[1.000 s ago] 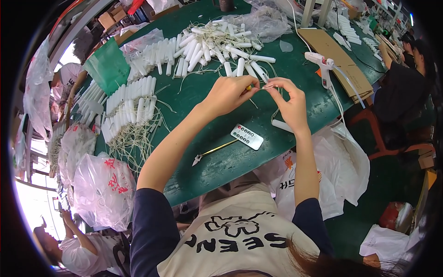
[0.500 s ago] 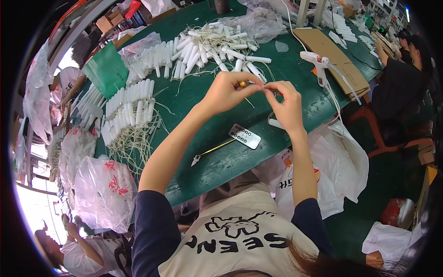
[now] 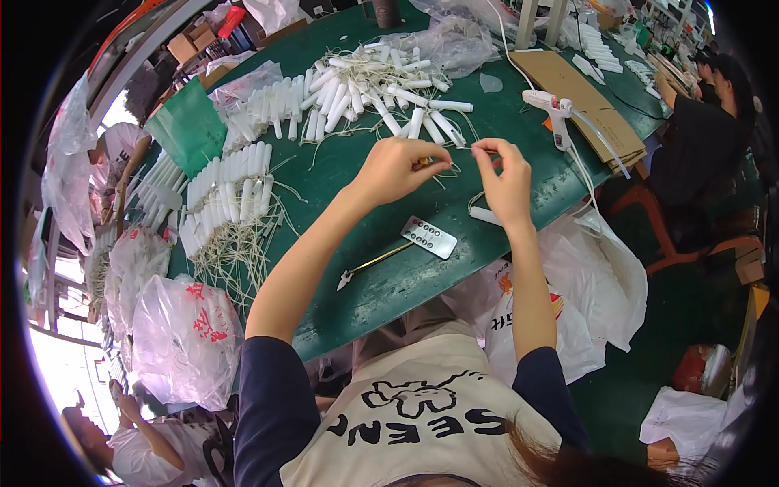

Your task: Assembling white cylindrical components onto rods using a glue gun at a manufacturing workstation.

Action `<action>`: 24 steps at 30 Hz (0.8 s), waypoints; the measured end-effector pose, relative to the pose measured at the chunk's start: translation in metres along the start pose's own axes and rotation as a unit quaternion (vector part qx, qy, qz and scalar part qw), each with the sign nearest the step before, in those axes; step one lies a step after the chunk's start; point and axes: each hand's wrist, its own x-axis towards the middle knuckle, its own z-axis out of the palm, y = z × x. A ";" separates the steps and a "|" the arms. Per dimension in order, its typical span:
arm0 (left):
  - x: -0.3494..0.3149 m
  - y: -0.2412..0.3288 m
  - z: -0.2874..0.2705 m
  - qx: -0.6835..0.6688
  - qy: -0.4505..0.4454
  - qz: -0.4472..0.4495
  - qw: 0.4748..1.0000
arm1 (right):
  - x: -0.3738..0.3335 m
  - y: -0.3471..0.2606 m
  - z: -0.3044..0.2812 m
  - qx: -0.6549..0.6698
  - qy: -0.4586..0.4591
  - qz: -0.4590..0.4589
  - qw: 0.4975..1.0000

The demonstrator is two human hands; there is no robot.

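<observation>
My left hand (image 3: pixel 398 169) is closed over the table, with a small yellowish piece (image 3: pixel 423 162) showing between its fingers; its kind is unclear. A thin pale cord trails near those fingertips. Facing it a short gap away, my right hand (image 3: pixel 507 180) has thumb and index finger pinched together, and whatever is between them is too small to make out. Beside the right wrist lies a white tube (image 3: pixel 484 215) with a thin cord. Closer to me on the table are a silver blister pack (image 3: pixel 430 237) and a thin brass-coloured rod (image 3: pixel 380 258) with a pointed white tip.
A heap of white tubes with cords (image 3: pixel 349 93) covers the far table, with rows of more tubes (image 3: pixel 231 183) to the left. A white glue gun (image 3: pixel 552 105) rests by flat cardboard (image 3: pixel 580 97) at the right. Plastic bags (image 3: pixel 182 341) hang at the edge. Other people sit nearby.
My hands were together at the fingertips; now they are apart, the left lower and further left, the right slightly aside.
</observation>
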 end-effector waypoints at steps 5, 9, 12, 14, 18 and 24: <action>-0.008 -0.014 -0.009 0.152 0.054 0.019 0.987 | -0.012 0.019 -0.035 -0.202 -0.037 0.011 0.979; -0.009 -0.036 -0.024 0.047 0.178 -0.156 0.971 | -0.025 0.013 -0.046 -0.206 -0.032 0.088 0.974; -0.007 -0.039 -0.050 -0.124 0.330 -0.220 0.909 | -0.033 0.011 -0.047 -0.165 0.034 0.044 0.985; -0.008 -0.048 -0.068 -0.148 0.405 -0.193 0.881 | -0.042 0.010 -0.048 -0.236 0.048 0.007 0.970; -0.026 -0.055 -0.100 -0.216 0.462 -0.159 0.846 | -0.061 0.001 -0.047 -0.278 0.070 0.064 0.956; -0.049 -0.070 -0.122 -0.149 0.527 -0.147 0.824 | -0.080 -0.008 -0.041 -0.359 0.018 0.175 0.916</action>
